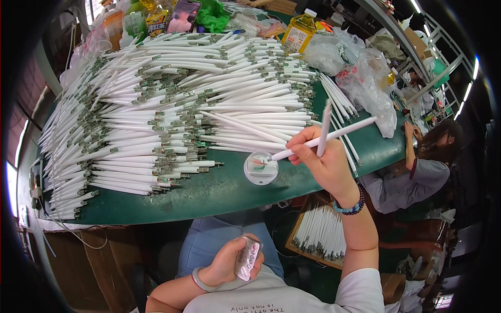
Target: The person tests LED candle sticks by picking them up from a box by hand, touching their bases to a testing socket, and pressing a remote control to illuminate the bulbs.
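My right hand (333, 169) is raised over the front edge of the green table, its fingers closed around a white pen-like tube (347, 130). A second white tube (324, 128) stands up between the fingers of that hand. One end of the first tube is just over a small round clear dish (254, 177) with tiny coloured pieces in it. Down at my lap, my left hand (223, 263) is closed on a silvery blister pack (247, 257) with round pockets. A big heap of white tubes (133, 130) with small green circuit boards at their ends covers the table's left and middle.
Loose tubes (339, 99) lie to the right of the heap. Behind it are a yellow bottle (299, 35), clear plastic bags (365, 78) and a green bag (213, 18). A box of tubes (319, 229) is below the table. Another person (417, 169) sits at right.
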The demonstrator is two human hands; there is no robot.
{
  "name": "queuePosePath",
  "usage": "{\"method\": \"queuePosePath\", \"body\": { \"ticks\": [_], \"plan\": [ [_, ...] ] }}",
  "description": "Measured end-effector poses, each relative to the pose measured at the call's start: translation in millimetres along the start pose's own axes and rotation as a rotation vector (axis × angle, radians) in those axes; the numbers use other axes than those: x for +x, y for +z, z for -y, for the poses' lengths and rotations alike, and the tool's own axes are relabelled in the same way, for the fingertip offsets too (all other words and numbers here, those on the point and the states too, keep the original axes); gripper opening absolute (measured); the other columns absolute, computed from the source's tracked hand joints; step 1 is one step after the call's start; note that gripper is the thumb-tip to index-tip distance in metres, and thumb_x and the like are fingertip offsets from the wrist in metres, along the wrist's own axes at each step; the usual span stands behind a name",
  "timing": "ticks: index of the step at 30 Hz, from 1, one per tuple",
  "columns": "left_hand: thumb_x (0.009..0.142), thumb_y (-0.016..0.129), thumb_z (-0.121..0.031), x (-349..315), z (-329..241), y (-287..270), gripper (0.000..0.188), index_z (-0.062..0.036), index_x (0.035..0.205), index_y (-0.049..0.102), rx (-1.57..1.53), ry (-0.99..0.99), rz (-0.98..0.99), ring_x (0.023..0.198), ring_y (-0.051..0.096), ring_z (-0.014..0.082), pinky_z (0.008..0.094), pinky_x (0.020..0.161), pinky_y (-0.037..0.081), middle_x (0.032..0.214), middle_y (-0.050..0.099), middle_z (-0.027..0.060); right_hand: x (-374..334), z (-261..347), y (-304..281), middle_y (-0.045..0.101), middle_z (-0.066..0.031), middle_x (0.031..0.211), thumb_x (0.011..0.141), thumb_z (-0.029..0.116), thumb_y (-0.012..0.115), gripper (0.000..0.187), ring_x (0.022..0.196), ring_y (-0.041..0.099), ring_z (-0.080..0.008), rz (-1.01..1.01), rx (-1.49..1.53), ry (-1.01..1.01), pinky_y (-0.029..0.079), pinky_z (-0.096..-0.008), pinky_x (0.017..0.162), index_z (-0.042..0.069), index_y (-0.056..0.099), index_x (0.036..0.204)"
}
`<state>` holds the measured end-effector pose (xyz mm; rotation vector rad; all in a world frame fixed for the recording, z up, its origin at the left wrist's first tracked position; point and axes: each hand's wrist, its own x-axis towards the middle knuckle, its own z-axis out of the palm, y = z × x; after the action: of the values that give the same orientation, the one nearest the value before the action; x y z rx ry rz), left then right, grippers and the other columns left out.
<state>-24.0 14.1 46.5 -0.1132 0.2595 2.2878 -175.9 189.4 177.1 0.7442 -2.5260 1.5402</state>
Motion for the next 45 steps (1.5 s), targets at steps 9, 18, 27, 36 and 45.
{"method": "queuePosePath", "body": {
  "ticks": [9,18,27,36,45],
  "plan": [
    [0.086,0.029,-0.029,-0.1,1.9,3.2,0.027,-0.0057,0.091,0.042,-0.017,-0.002,0.011,0.05,0.053,0.0235,0.0308,0.045,0.044,0.067,0.052,0.0164,5.4,4.5,6.3,0.055,-0.0059,0.071,0.083,0.01,0.047,0.012,0.065,0.057,-0.0129,0.229,-0.23,-0.084,0.044,-0.0233,0.057,-0.001,0.05,0.087],
    [0.085,0.04,-0.028,-0.2,-1.0,5.2,0.023,-0.009,0.095,0.046,0.133,0.008,-0.051,0.048,0.052,0.0229,0.0297,0.042,0.042,0.064,0.05,0.0148,16.2,13.0,10.3,0.053,-0.0137,0.073,0.076,0.009,0.054,0.015,0.068,0.053,-0.0309,0.344,-0.285,-0.091,0.041,-0.0349,0.061,0.003,0.046,0.086],
    [0.083,0.043,-0.016,-1.7,-1.3,12.1,0.008,-0.0094,0.088,0.044,0.093,-0.003,-0.116,0.045,0.049,0.0219,0.0301,0.04,0.041,0.06,0.048,0.0137,17.6,12.1,13.7,0.052,-0.0118,0.069,0.073,0.005,0.053,0.015,0.066,0.053,-0.0285,0.35,-0.38,-0.183,0.041,-0.0321,0.059,0.002,0.044,0.085],
    [0.086,0.03,-0.017,-2.5,0.2,12.2,0.015,-0.0053,0.087,0.04,0.002,-0.009,-0.053,0.048,0.051,0.0233,0.0322,0.044,0.043,0.065,0.05,0.0163,17.3,13.2,14.0,0.052,-0.0122,0.07,0.073,0.005,0.052,0.015,0.067,0.053,-0.0289,0.363,-0.379,-0.183,0.041,-0.0321,0.06,0.003,0.044,0.086],
    [0.086,0.026,-0.018,-1.3,-0.5,14.1,0.021,-0.004,0.088,0.04,0.024,-0.012,-0.034,0.05,0.051,0.0253,0.0322,0.047,0.044,0.067,0.05,0.0181,16.8,11.9,12.4,0.052,-0.012,0.069,0.073,0.006,0.053,0.016,0.067,0.053,-0.0289,0.355,-0.377,-0.168,0.041,-0.0323,0.06,0.002,0.044,0.085]
  ]
}}
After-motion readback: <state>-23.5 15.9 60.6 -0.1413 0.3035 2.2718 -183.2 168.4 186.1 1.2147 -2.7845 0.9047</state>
